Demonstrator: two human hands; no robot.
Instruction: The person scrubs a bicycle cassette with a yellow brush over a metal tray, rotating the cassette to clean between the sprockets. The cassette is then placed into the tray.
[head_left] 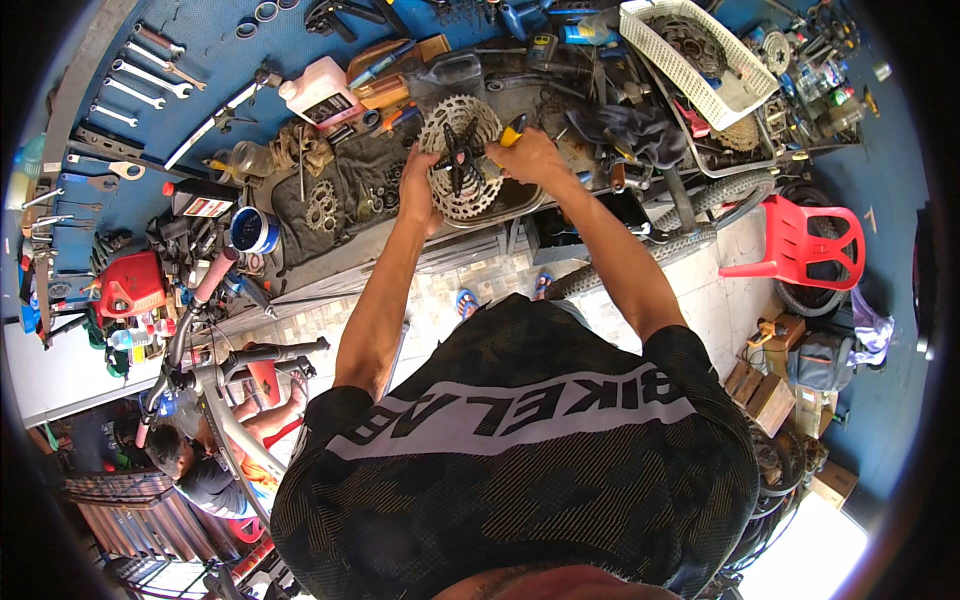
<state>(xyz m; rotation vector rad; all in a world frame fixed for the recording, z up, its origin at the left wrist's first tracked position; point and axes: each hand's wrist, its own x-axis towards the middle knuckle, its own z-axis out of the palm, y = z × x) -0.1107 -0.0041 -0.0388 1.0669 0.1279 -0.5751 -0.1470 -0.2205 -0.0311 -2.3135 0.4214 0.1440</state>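
A large bicycle cassette (462,205) with silver toothed rings and a black spider stands over the workbench in front of me. My left hand (417,188) grips its left edge, the thumb lying on the near face. At its right side, my right hand (532,160) is closed around a tool with a yellow and black handle (513,130). The handle points up and away from me. Whatever tip the tool has is hidden by the hand and cassette. Left of my hands, loose sprockets (325,207) and small parts lie on a dark cloth (290,215).
A white jug (318,92), a blue tub (255,230) and a white basket (735,100) with cassettes crowd the bench. Wrenches (150,75) hang on the blue wall. A red chair (812,245) is at right; another person (200,465) sits at lower left near a bicycle frame (225,430).
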